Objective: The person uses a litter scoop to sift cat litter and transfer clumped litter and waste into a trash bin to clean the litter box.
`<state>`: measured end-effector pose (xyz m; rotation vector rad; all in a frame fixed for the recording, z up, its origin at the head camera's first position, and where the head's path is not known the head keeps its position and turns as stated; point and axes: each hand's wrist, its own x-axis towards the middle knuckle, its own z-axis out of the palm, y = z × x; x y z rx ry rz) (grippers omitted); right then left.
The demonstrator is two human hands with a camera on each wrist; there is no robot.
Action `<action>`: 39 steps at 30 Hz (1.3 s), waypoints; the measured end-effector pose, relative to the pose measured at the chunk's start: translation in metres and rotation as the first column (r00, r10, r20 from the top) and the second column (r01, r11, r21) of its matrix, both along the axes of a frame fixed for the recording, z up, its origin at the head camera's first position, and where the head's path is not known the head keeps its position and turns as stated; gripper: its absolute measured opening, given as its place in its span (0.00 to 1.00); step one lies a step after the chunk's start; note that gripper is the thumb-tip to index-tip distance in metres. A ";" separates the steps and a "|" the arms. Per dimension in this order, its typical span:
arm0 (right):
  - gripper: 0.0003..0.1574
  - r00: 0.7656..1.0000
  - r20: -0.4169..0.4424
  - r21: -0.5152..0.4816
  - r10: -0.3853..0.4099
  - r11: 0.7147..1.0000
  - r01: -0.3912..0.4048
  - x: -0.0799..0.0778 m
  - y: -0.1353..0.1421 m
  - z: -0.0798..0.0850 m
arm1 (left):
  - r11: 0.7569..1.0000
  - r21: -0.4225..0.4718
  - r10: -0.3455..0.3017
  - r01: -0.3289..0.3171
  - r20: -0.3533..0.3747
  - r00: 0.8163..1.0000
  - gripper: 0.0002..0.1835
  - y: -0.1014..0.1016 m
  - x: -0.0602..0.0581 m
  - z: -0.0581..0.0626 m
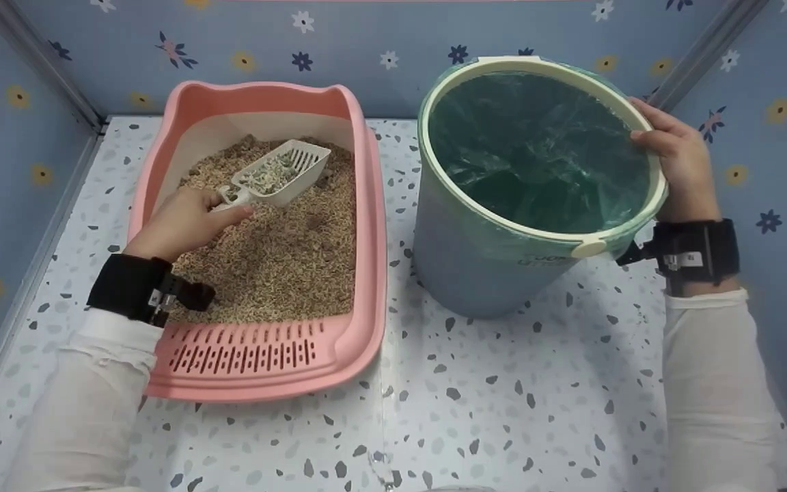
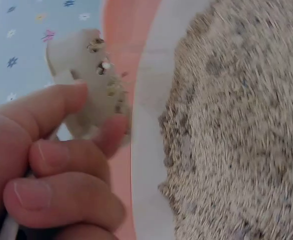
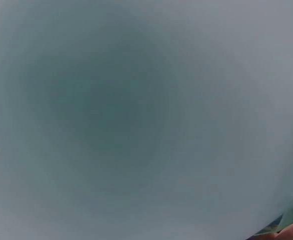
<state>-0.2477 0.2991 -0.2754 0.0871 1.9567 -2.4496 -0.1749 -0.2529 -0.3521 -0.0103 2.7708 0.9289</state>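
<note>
My left hand (image 1: 188,217) grips the handle of a white slotted litter scoop (image 1: 301,179), held over the litter box. Clumps and loose litter (image 1: 272,174) lie in the scoop. Below it, tan pellet litter (image 1: 284,266) fills the pink litter box (image 1: 374,273). In the left wrist view, curled fingers (image 2: 66,195) wrap the handle, and the scoop's blurred head (image 2: 81,75) shows beyond them. My right hand (image 1: 684,154) grips the right rim of a trash bin (image 1: 489,273) lined with a green bag (image 1: 537,150). The bin's wall fills most of the right wrist view.
Both the box and the bin stand on a white speckled surface (image 1: 503,410). Blue flowered panels (image 1: 366,41) close off the back and both sides. The box's slotted pink front ledge (image 1: 243,348) faces me, and the bin is to its right.
</note>
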 end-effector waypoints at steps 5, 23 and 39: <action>0.31 1.000 0.002 0.005 0.001 1.000 -0.001 0.001 -0.001 0.000 | 0.989 -0.143 0.002 -0.044 -0.281 0.960 0.26 0.005 0.003 -0.007; 0.31 1.000 0.021 0.038 -0.016 0.999 0.015 0.001 0.001 0.001 | 0.892 -0.441 -0.186 -0.102 -0.562 0.806 0.20 0.009 0.002 -0.018; 0.31 1.000 -0.010 0.037 0.013 0.999 -0.013 0.001 0.001 -0.001 | 0.908 -0.412 -0.173 -0.080 -0.542 0.822 0.21 0.009 0.004 -0.019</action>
